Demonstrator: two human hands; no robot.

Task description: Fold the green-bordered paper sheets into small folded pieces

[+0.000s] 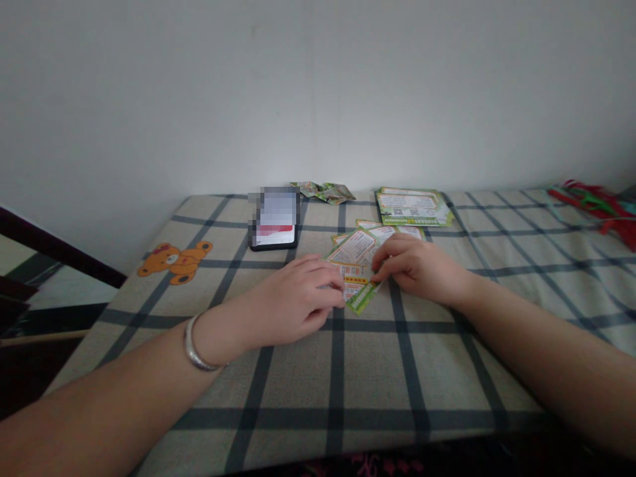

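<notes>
A printed green, white and orange leaflet [355, 248] lies at a slant over the table, between my two hands. My left hand [305, 298], below a silver bangle [191, 344] on the wrist, has its curled fingers at the leaflet's left edge. On the opposite edge my right hand [410, 265] pinches the paper between thumb and fingers. More leaflets [382, 232] of the same print lie fanned out just behind, partly covered by the front one and by my right hand.
A neat leaflet stack [415, 205] sits behind my right hand. At the back left lie a phone [278, 218], its screen blurred, and crumpled printed packets [330, 192]. Red and green strips [596, 209] lie far right. A checked cloth [298, 384] with a bear picture [176, 262] covers the table.
</notes>
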